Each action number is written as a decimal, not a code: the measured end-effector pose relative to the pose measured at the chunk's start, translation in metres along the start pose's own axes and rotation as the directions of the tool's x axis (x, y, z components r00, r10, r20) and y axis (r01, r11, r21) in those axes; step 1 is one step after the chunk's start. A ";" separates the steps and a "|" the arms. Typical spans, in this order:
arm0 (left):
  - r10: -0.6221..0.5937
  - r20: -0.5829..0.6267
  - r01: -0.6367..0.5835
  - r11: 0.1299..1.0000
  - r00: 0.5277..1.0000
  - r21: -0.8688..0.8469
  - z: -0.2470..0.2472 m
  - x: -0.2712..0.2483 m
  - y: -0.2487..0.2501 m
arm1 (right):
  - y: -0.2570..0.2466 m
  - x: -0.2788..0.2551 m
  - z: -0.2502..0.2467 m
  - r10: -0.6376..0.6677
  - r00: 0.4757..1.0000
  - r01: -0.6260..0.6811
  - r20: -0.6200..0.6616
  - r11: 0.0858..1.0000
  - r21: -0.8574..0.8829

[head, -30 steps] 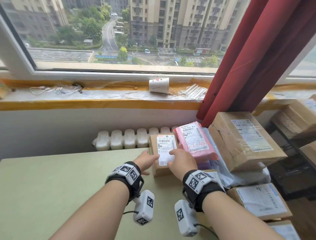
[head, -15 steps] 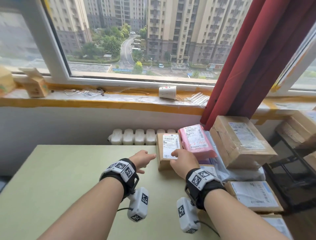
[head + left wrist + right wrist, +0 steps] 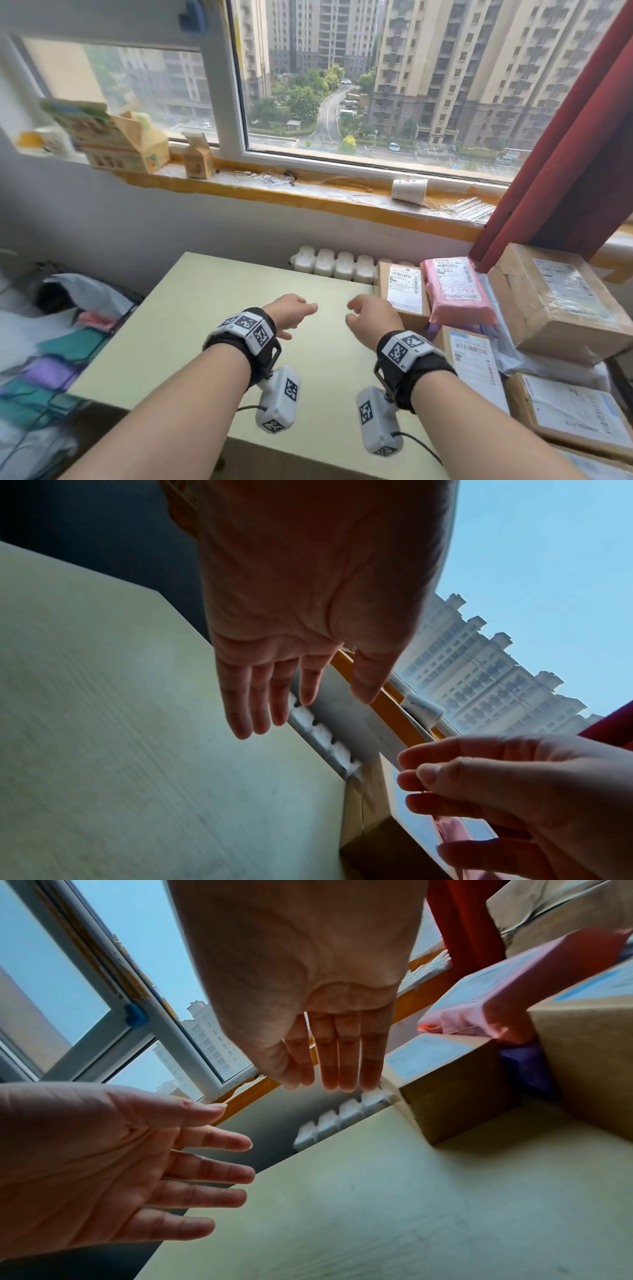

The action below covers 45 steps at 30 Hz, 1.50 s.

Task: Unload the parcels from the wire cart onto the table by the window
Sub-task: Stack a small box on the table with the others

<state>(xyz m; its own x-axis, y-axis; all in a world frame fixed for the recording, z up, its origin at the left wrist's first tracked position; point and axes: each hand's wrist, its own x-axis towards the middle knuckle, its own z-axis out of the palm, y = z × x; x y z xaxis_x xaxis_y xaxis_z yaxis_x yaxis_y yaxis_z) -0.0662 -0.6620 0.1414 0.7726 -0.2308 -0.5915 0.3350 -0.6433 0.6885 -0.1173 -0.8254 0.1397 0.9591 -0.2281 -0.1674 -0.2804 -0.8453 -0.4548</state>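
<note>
Two empty hands hover above a pale green table by the window: the left hand and the right hand hang side by side over its bare middle, fingers loose and extended, neither touching any parcel. The wrist views show both palms open with nothing in them.

Parcels crowd the table's right side. At the far right edge lies a small brown box with a white shipping label, just right of the right hand but apart from it. A pink padded mailer leans just beside that box on its right, and a large taped carton sits farther right, raised on other packages. Nearer the camera, more labelled cardboard boxes lie flat.

At the left, below table level, a dark wire cart, blurred, holds soft bags in white, pink, teal and purple. A white paper cup lies on its side on the windowsill, near a red curtain.
</note>
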 end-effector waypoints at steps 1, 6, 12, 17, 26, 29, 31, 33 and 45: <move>-0.003 -0.011 0.003 1.000 1.000 -0.005 -0.006 -0.004 -0.004 | -0.007 0.000 0.003 -0.011 1.000 0.011 0.005 1.000 -0.006; -0.011 -0.066 0.009 0.999 0.998 -0.031 -0.038 -0.021 -0.032 | -0.046 -0.003 0.021 -0.071 0.997 0.071 0.029 0.997 -0.021; -0.025 -0.110 0.018 0.998 0.994 -0.063 -0.086 -0.042 -0.073 | -0.100 -0.010 0.049 -0.106 0.993 0.108 0.059 0.994 -0.033; -0.057 -0.153 0.041 0.994 0.987 -0.104 -0.138 -0.061 -0.119 | -0.160 -0.018 0.078 -0.151 0.985 0.154 0.084 0.988 -0.030; -0.124 -0.239 0.077 0.977 0.963 -0.198 -0.238 -0.105 -0.220 | -0.283 -0.038 0.149 -0.266 0.952 0.274 0.154 0.961 -0.036; -0.130 -0.280 0.079 0.979 0.951 -0.186 -0.272 -0.124 -0.255 | -0.326 -0.048 0.173 -0.312 0.930 0.327 0.193 0.944 -0.049; -0.137 -0.327 0.088 0.983 0.935 -0.162 -0.293 -0.135 -0.277 | -0.352 -0.055 0.188 -0.338 0.917 0.357 0.213 0.932 -0.057; -0.144 -0.359 0.083 0.980 0.922 -0.180 -0.312 -0.146 -0.297 | -0.377 -0.060 0.199 -0.366 0.903 0.388 0.224 0.920 -0.061; -0.345 -0.506 0.174 0.919 0.790 -0.354 -0.385 -0.183 -0.413 | -0.481 -0.071 0.270 -0.418 0.835 0.468 0.357 0.882 -0.063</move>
<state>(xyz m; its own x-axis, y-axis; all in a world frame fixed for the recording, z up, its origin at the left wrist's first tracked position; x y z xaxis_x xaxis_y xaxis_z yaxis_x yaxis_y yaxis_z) -0.1387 -0.0728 0.1266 0.7680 0.4092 -0.4927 0.6335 -0.3728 0.6780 -0.0604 -0.2722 0.1340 0.9049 0.3350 -0.2624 0.2036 -0.8822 -0.4245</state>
